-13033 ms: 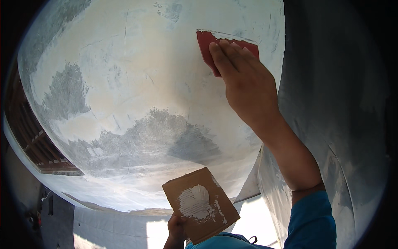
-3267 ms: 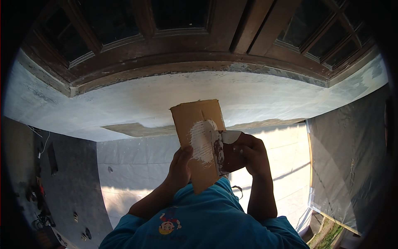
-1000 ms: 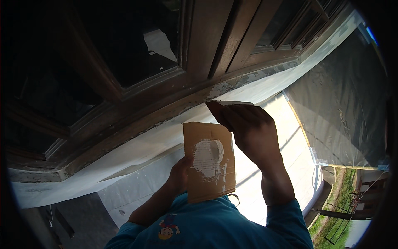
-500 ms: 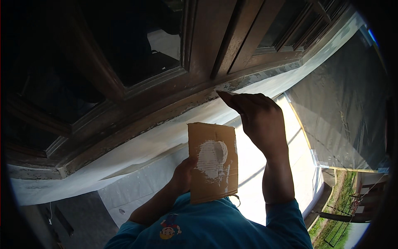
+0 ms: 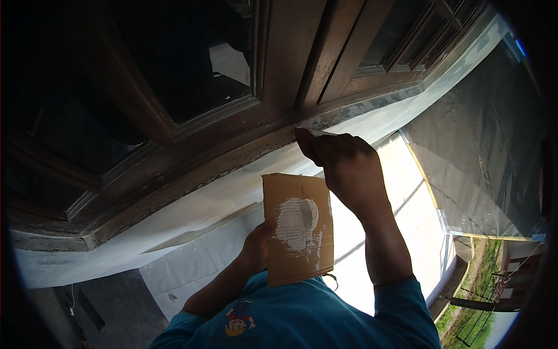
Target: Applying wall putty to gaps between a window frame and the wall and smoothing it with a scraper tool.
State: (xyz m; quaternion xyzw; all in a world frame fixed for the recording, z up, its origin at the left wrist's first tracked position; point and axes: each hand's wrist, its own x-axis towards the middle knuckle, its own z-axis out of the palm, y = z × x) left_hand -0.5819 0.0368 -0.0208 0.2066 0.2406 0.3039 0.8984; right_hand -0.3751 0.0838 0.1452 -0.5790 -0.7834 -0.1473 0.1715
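Note:
My left hand (image 5: 256, 247) grips the left edge of a piece of brown cardboard (image 5: 299, 264), held in front of my blue shirt. A patch of white putty (image 5: 294, 227) is smeared on the cardboard, with a rounded greyish lump near its upper right. My right hand (image 5: 349, 166) is closed on a thin flat putty scraper (image 5: 321, 132); only a pale sliver of it shows above the fingers. Its fingertips are at the wooden sill (image 5: 256, 142) under the window frame, where grey-white putty patches (image 5: 349, 113) run off to the right.
Dark brown window frames with glass panes (image 5: 192, 70) fill the upper left. Below the sill runs a white wall ledge (image 5: 192, 215). A dark sheet (image 5: 476, 151) with taped edges spreads at the right, beside a sunlit pale surface (image 5: 401, 244). Grass (image 5: 485, 291) shows at the lower right.
My right hand has moved a little left along the sill, its wrist tilting, with the scraper in it. My left hand and the cardboard have hardly moved.

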